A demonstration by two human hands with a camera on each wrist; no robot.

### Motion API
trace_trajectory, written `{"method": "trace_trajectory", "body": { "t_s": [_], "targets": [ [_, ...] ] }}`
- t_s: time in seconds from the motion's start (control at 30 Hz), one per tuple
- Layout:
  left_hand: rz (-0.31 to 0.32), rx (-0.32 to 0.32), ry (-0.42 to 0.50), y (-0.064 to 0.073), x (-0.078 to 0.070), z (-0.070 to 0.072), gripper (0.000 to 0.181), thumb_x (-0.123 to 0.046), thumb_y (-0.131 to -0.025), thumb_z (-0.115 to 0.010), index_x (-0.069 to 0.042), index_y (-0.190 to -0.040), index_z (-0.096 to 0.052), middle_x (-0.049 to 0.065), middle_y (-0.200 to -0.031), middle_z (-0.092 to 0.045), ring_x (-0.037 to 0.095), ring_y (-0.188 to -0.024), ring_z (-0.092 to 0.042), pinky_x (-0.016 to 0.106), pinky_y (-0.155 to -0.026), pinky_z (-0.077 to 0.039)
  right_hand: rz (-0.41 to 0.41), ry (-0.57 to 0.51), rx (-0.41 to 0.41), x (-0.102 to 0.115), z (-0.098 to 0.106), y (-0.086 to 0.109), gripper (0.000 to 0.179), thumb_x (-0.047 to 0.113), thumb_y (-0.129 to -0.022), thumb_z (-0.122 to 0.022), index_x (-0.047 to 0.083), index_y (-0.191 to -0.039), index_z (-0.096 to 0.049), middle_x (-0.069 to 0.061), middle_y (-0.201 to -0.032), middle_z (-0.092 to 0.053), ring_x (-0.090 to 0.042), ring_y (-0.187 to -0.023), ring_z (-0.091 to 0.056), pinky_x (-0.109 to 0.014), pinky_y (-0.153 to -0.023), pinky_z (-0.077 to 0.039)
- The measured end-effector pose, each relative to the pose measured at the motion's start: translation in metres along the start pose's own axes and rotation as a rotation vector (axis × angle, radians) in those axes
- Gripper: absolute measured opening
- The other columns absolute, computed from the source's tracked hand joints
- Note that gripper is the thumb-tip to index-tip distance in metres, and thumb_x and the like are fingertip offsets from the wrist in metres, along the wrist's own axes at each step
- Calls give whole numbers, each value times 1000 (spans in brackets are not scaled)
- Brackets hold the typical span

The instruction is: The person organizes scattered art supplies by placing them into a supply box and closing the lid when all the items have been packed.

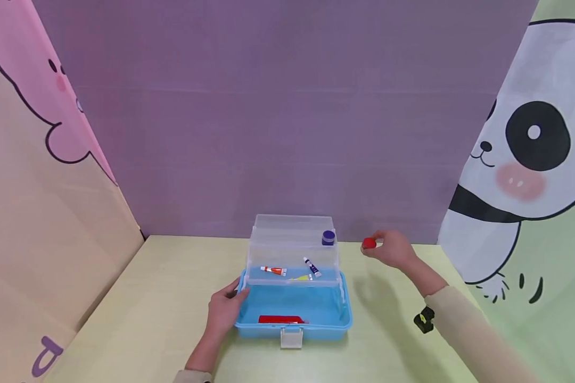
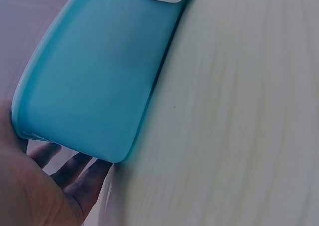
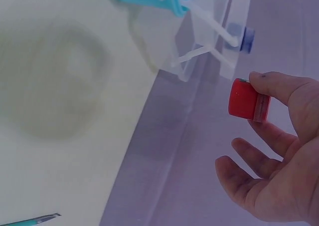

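Note:
A light-blue storage box (image 1: 316, 333) with a white latch (image 1: 291, 339) stands unlatched, its clear tiers (image 1: 292, 255) raised at the back. My left hand (image 1: 226, 308) grips its left wall, thumb over the rim and fingers outside; the left wrist view shows these fingers (image 2: 82, 178) against the box end. To the right of the box, above the table, my right hand (image 1: 393, 250) pinches a small red paint pot (image 3: 247, 100) between thumb and index finger. A purple paint pot (image 1: 328, 238) sits in the upper tier. Orange (image 1: 273, 271), purple (image 1: 312, 267) and yellow (image 1: 302, 277) paint tubes lie lower.
A red tube (image 1: 281, 319) lies on the box floor near the front wall. The pale table (image 1: 182, 276) meets a purple backdrop (image 1: 287, 117). A teal-handled brush (image 3: 35, 220) shows at the right wrist view's lower left. Printed panels flank the table, a panda (image 1: 517, 175) on the right.

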State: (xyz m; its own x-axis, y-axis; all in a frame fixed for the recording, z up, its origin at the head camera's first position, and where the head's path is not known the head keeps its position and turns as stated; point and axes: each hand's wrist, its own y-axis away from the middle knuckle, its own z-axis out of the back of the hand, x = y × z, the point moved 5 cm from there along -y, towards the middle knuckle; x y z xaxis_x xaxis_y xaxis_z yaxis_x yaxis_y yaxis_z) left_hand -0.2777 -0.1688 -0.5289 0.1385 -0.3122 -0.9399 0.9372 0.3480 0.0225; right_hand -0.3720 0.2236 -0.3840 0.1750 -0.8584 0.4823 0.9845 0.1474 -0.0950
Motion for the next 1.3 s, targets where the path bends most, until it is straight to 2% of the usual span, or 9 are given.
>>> {"method": "trace_trajectory", "body": {
  "t_s": [0.17, 0.4, 0.63, 0.87, 1.03, 1.3],
  "targets": [
    [5, 5, -3, -1, -1, -2, 50, -30, -94, -65, -10, -138, -55, 24, -126, -59, 40, -112, -58, 53, -91, -49, 19, 16, -14, 14, 9, -4, 41, 31, -81, -77, 0, -106, -66, -9, -94, -63, -30, -86, -56, -36, -63, -53],
    [0, -3, -22, 0, 0, 1, 50, -30, -94, -65, -9, -138, -55, 25, -124, -60, 40, -110, -59, 53, -89, -50, 12, 10, -17, 35, 7, -11, 46, 32, -79, -79, 2, -112, -66, -14, -107, -62, -32, -92, -56, -36, -65, -54],
    [8, -6, -21, 1, 0, 1, 51, -31, -94, -65, -9, -138, -55, 25, -125, -60, 41, -111, -58, 52, -90, -50, -4, -35, 12, 63, -1, -23, 47, 31, -79, -79, 5, -115, -64, -13, -111, -60, -32, -99, -55, -38, -70, -56],
    [20, -3, -6, 1, 0, -1, 51, -31, -94, -65, -10, -139, -54, 24, -128, -58, 42, -115, -56, 53, -92, -48, -11, -60, 35, 83, -8, -37, 45, 28, -80, -79, 4, -115, -65, -16, -113, -60, -33, -102, -55, -35, -69, -57],
    [16, -17, -5, 1, -1, 1, 50, -30, -93, -65, -9, -137, -56, 24, -124, -61, 40, -110, -59, 52, -90, -50, -2, -78, 45, 93, -14, -45, 46, 27, -79, -80, 4, -116, -64, -17, -116, -60, -33, -102, -55, -36, -71, -57],
    [20, -17, -7, 0, 1, 1, 49, -30, -93, -66, -8, -137, -56, 25, -125, -60, 41, -111, -58, 53, -91, -49, 2, -70, 66, 102, -26, -54, 47, 26, -78, -82, 7, -117, -64, -11, -111, -59, -29, -96, -58, -32, -70, -57]
  ]
}}
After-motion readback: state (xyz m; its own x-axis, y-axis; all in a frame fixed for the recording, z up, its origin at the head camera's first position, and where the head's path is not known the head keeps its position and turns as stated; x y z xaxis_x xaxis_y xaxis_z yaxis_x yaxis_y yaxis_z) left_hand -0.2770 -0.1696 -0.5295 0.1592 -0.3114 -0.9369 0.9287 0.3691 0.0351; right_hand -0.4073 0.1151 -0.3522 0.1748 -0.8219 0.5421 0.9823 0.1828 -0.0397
